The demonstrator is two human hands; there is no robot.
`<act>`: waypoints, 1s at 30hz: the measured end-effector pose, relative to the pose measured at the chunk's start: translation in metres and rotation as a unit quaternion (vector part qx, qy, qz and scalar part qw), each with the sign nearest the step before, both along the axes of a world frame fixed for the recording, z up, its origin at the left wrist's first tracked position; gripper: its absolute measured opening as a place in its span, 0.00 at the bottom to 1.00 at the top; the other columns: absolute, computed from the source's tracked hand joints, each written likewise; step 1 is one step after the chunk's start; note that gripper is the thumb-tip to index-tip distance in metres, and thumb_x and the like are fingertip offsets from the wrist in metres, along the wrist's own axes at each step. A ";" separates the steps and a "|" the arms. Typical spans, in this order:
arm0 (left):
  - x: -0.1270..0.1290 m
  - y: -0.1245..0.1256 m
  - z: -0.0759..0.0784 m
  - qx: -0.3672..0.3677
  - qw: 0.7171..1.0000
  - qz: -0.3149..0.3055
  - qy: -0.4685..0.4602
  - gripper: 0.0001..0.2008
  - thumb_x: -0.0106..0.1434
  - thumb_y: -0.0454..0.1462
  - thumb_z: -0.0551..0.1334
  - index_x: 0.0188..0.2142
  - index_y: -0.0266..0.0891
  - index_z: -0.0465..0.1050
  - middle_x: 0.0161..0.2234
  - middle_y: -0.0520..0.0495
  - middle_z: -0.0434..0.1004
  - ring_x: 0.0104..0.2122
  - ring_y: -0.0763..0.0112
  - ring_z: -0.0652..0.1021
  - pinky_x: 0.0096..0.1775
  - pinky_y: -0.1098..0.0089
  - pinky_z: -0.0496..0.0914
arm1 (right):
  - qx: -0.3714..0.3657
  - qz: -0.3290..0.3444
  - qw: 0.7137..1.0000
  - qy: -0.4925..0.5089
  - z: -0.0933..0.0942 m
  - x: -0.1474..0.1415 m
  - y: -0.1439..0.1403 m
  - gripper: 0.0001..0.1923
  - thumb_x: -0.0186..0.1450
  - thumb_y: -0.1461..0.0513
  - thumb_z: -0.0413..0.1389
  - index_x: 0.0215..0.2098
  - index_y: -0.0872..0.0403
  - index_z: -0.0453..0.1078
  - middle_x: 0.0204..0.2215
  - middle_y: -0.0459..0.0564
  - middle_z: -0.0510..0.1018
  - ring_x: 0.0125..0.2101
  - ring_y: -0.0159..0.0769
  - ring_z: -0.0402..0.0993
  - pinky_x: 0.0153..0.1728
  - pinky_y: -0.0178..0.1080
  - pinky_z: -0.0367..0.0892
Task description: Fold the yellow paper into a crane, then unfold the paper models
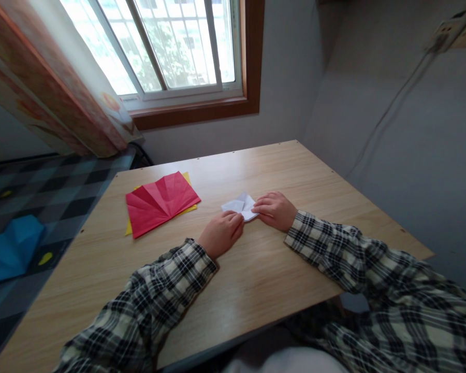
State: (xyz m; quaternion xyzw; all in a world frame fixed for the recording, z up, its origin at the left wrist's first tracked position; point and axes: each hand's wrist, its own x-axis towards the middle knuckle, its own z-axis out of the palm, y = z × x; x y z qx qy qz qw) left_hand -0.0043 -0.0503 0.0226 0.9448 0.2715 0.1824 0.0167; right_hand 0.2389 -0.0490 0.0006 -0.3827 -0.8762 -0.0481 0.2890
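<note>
I look down on a light wood-grain tabletop (256,269) that fills the middle of the view, pushed into the corner of a room with grey walls. Behind its far edge I see a window (171,46) with a brown wooden frame and bars, bright daylight and green leaves outside. A patterned orange curtain (62,88) hangs down to the left of it. On the right wall I can make out a socket strip (456,31) near the top corner, with a cable running down from it. To the left of the tabletop lies a bed or bench with a dark checked cover (42,191), and a blue folded paper (10,248) rests on it.

I see no box, tray or other container on the tabletop. What lies there is paper: a red creased sheet (159,202) rests on top of a yellow sheet (188,178), of which only the edges show, left of centre.

Near the middle I have a small white folded paper (243,205) lying flat on the wood, well apart from the red sheet. My left hand (221,233) has its fingers curled, the fingertips pressing on the paper's near left edge. My right hand (275,210) is curled too, its fingertips pinching or pressing the paper's right side; I cannot tell which. Both sleeves are checked black and cream.
</note>
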 end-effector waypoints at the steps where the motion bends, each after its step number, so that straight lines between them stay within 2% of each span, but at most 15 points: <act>1: 0.000 0.000 0.001 0.002 1.000 -0.001 0.003 0.11 0.71 0.36 0.51 0.41 0.38 0.72 0.39 0.41 0.80 0.42 0.61 0.78 0.47 0.60 0.73 | 0.003 0.001 1.000 0.003 0.001 0.000 0.000 0.09 0.67 0.59 0.57 0.40 0.49 0.80 0.42 0.51 0.83 0.44 0.40 0.76 0.50 0.47 0.62; 4: 0.000 -0.002 0.003 0.008 1.000 0.002 0.017 0.12 0.72 0.39 0.52 0.41 0.38 0.72 0.38 0.42 0.80 0.43 0.60 0.78 0.47 0.59 0.73 | 0.004 -0.003 1.000 0.009 0.003 0.000 -0.001 0.10 0.68 0.58 0.56 0.39 0.48 0.80 0.41 0.50 0.84 0.44 0.40 0.76 0.51 0.47 0.62; 8: -0.001 -0.002 0.004 0.022 0.999 0.016 0.034 0.12 0.68 0.46 0.59 0.41 0.39 0.72 0.39 0.43 0.80 0.44 0.57 0.77 0.46 0.57 0.72 | -0.003 -0.004 1.000 0.016 0.007 -0.002 -0.004 0.10 0.69 0.58 0.55 0.39 0.48 0.79 0.42 0.49 0.84 0.45 0.41 0.76 0.52 0.48 0.61; 13: -0.001 -0.004 0.005 0.036 0.998 0.053 0.016 0.08 0.70 0.39 0.56 0.40 0.40 0.72 0.39 0.44 0.80 0.42 0.60 0.78 0.42 0.62 0.72 | 0.022 0.012 0.999 0.040 0.007 -0.003 -0.005 0.10 0.69 0.58 0.55 0.38 0.49 0.79 0.41 0.49 0.84 0.46 0.41 0.76 0.52 0.47 0.61; 17: -0.002 -0.006 0.005 0.026 0.997 0.076 -0.004 0.10 0.71 0.38 0.53 0.37 0.40 0.71 0.34 0.44 0.79 0.36 0.63 0.78 0.37 0.66 0.70 | 0.053 0.023 0.996 0.069 0.008 -0.002 -0.006 0.09 0.69 0.59 0.54 0.37 0.49 0.78 0.39 0.48 0.84 0.44 0.40 0.76 0.53 0.48 0.61; 20: -0.003 -0.006 0.003 0.004 0.996 0.082 -0.046 0.11 0.72 0.39 0.52 0.37 0.40 0.70 0.32 0.45 0.78 0.32 0.66 0.77 0.34 0.68 0.68 | 0.047 0.000 0.994 0.094 0.011 -0.002 -0.009 0.11 0.69 0.57 0.54 0.44 0.48 0.77 0.41 0.49 0.83 0.45 0.41 0.75 0.54 0.49 0.61; 23: -0.005 -0.005 0.002 -0.040 0.985 0.118 -0.121 0.12 0.72 0.41 0.51 0.38 0.40 0.70 0.29 0.48 0.76 0.28 0.68 0.75 0.32 0.69 0.66 | 0.032 -0.057 0.988 0.138 0.012 -0.002 -0.011 0.21 0.68 0.51 0.55 0.57 0.50 0.70 0.48 0.54 0.80 0.48 0.46 0.74 0.53 0.51 0.63; 26: -0.006 -0.003 0.002 -0.097 0.959 0.162 -0.213 0.11 0.72 0.43 0.52 0.38 0.41 0.68 0.27 0.52 0.74 0.26 0.71 0.74 0.29 0.71 0.65 | 0.010 -0.080 0.975 0.209 0.009 -0.002 -0.009 0.37 0.65 0.48 0.58 0.67 0.51 0.56 0.55 0.60 0.73 0.50 0.49 0.72 0.53 0.53 0.66; 28: -0.006 -0.002 0.002 -0.125 0.940 0.176 -0.264 0.11 0.71 0.44 0.53 0.37 0.41 0.67 0.26 0.53 0.73 0.26 0.72 0.73 0.28 0.72 0.64 | -0.012 -0.071 0.961 0.267 0.005 -0.002 -0.006 0.43 0.64 0.47 0.58 0.70 0.51 0.48 0.58 0.62 0.70 0.50 0.48 0.73 0.52 0.53 0.68; 30: -0.006 -0.001 0.001 -0.146 0.925 0.184 -0.298 0.11 0.70 0.45 0.53 0.37 0.41 0.66 0.25 0.53 0.72 0.25 0.72 0.72 0.28 0.72 0.64 | -0.046 -0.061 0.947 0.313 0.000 -0.002 -0.002 0.45 0.63 0.46 0.59 0.70 0.51 0.47 0.57 0.62 0.71 0.49 0.46 0.73 0.50 0.51 0.70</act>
